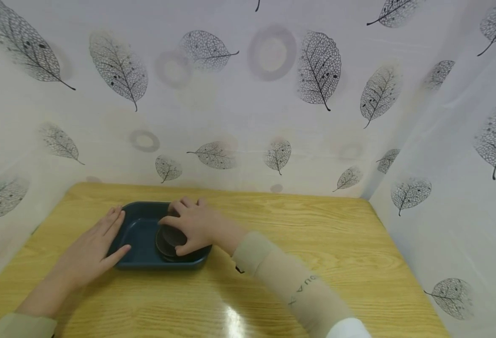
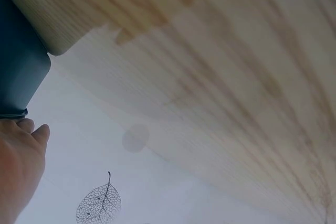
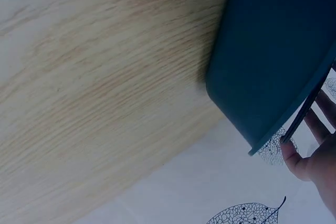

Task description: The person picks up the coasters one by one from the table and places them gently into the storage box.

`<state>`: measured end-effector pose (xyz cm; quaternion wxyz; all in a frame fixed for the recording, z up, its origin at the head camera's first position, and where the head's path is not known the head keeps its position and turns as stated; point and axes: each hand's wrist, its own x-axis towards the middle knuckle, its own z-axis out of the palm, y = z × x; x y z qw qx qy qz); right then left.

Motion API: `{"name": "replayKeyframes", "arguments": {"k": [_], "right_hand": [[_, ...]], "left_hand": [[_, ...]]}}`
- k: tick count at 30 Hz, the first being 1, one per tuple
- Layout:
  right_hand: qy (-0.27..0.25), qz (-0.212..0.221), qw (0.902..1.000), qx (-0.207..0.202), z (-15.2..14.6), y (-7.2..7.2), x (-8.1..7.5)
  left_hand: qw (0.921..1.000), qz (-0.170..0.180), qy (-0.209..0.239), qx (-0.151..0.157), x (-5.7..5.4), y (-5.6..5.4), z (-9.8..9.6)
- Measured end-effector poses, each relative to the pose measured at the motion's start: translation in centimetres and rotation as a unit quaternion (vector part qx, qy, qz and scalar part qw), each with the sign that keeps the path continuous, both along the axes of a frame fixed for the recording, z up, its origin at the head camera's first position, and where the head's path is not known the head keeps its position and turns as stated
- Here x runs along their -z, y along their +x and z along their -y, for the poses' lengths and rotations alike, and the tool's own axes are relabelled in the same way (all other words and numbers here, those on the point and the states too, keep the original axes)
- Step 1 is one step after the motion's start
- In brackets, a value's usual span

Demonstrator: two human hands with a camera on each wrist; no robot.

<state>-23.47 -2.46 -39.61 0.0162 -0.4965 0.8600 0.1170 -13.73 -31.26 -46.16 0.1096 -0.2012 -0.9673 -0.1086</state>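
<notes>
A dark blue rectangular tray (image 1: 159, 266) with rounded corners stands on the table toward the left. My left hand (image 1: 89, 249) rests against its left rim, fingers straight, thumb reaching over the inside. In the tray's right half is a dark round dish (image 1: 173, 236), with another dark round rim around or beneath it. My right hand (image 1: 199, 225) grips the dish from above, fingers spread over its edge. In the right wrist view, the thumb and fingers pinch the thin dark edge of the dish (image 3: 302, 116) just beyond the tray wall (image 3: 273, 51). The hand hides part of the dish.
The wood-grain table (image 1: 298, 234) extends to the right of the tray. A white sheet with leaf prints (image 1: 248, 103) hangs behind the table and along its sides. A bright reflection shows near the front of the tabletop.
</notes>
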Motion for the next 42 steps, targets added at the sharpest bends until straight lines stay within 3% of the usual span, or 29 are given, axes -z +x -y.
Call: {"name": "replayKeyframes", "arguments": {"k": [17,42], "right_hand": [[0.016,0.007,0.9998,0.012,1.2,0.0,1.3],[-0.031,-0.007,0.9995,-0.001,-1.5,0.0,0.6]], "left_hand": [[1.0000,-0.004,-0.002,-0.001,0.1,-0.1,0.0],[0.9999,-0.015,0.000,0.005,0.4,-0.2,0.1]]}}
